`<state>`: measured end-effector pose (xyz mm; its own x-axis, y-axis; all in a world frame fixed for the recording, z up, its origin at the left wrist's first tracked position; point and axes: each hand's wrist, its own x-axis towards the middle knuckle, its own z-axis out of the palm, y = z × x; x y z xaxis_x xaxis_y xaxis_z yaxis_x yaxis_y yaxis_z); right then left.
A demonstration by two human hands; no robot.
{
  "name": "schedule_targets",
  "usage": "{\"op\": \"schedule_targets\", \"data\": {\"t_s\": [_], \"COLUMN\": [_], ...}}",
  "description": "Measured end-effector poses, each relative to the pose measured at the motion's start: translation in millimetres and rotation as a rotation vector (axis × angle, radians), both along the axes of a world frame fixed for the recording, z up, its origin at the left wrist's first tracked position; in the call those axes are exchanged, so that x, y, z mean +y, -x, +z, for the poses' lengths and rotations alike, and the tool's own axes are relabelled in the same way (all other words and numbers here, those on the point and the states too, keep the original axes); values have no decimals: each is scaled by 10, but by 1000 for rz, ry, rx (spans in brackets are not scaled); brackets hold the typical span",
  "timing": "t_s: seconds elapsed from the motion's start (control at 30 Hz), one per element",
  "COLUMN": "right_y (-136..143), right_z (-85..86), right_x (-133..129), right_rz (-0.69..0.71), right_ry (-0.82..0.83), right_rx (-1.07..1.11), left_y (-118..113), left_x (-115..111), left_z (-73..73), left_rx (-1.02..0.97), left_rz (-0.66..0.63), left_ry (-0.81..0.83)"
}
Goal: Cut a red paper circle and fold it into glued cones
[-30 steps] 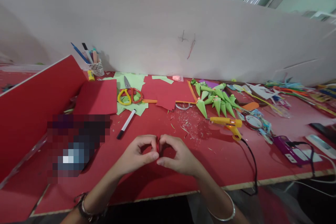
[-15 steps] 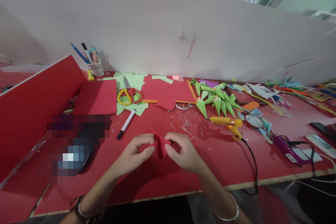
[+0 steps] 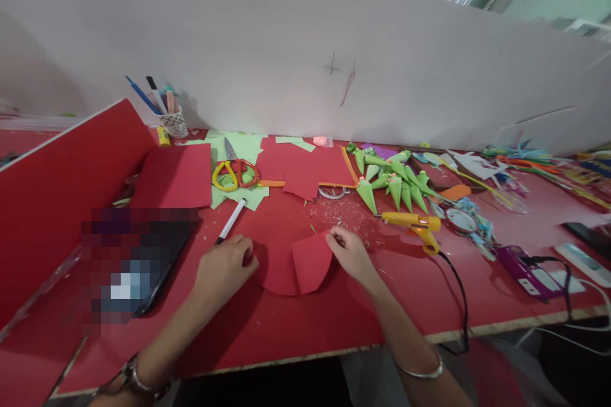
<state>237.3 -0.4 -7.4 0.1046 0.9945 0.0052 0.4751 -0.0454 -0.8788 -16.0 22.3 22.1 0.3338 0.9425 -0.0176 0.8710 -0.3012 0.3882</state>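
The right hand [image 3: 338, 239] pinches the upper right corner of a creased, round-edged piece of red paper [image 3: 311, 265] low over the table [image 3: 286, 337], while the left hand [image 3: 226, 269] curls loosely at the paper's left side, its grip unclear, beside the marker [image 3: 233, 219].

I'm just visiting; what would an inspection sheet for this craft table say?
Surface: red table, paper crumbs scattered mid-table.
Work piece: red paper, creased, curved near edge.
Clutter: scissors on green paper; marker; green cones piled; yellow glue gun.
Hands: right hand pinches the paper's edge; left hand at its other side, grip unclear.
Cables: black cable from the glue gun, over the front edge.
Surroundings: pale partition behind; nobody else seen.
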Motion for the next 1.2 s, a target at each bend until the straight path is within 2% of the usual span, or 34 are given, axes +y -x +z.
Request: {"op": "schedule_targets", "data": {"t_s": [0.07, 0.13, 0.2, 0.23, 0.43, 0.6, 0.8, 1.2], "right_y": [11, 16, 22, 28, 119, 213, 312, 282], "right_z": [-14, -16, -11, -6, 32, 39, 14, -14], "right_x": [5, 5, -9, -23, -175, -307, -412, -510], "right_rz": [-20, -34, -39, -38, -11, -27, -30, 24], "right_ry": [0, 0, 0, 1, -24, -27, -94, -100], "right_rx": [11, 25, 36, 41, 67, -128, -403, -520], "left_y": [-61, -136, -223, -268, -453, -464, -470, -531], "left_x": [-20, -42, -65, -75, -104, -152, -220, -277], "left_z": [-35, -61, -68, -67, -101, -174, -178, -172], "left_rx": [117, 210, 262, 285, 337, 349, 385, 456], "left_rz": [-105, -301, -460, -496, -438, -403, -373, -391], "left_ry": [-164, -265, -260, -249, -246, -263, -266, -261]}}
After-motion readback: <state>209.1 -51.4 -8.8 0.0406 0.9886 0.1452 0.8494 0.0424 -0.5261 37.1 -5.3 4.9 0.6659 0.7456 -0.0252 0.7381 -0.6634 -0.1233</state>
